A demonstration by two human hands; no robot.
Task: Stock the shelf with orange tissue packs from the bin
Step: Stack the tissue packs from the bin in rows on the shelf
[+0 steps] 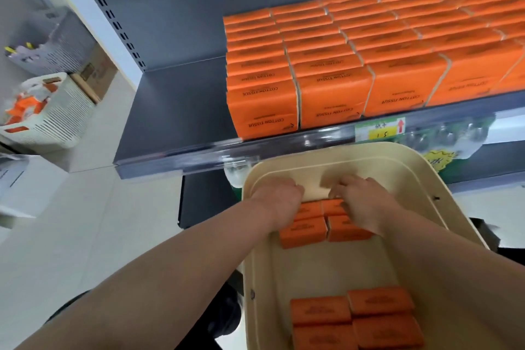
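Note:
A beige bin (443, 190) sits below the shelf edge. Inside its far half lies a block of orange tissue packs (308, 231). My left hand (279, 199) curls round the block's left side and my right hand (359, 203) curls round its right side; the fingertips are hidden behind the packs. A second group of orange packs (355, 318) lies at the bin's near end. On the dark shelf (176, 111) above, several rows of orange packs (369, 45) stand tightly together, filling its right part.
The shelf's left part is bare, bounded by a white slotted upright (99, 6). A clear price rail with a green label (380, 129) runs along the shelf front. A white basket (56, 113) holding orange and white items stands on the floor at left.

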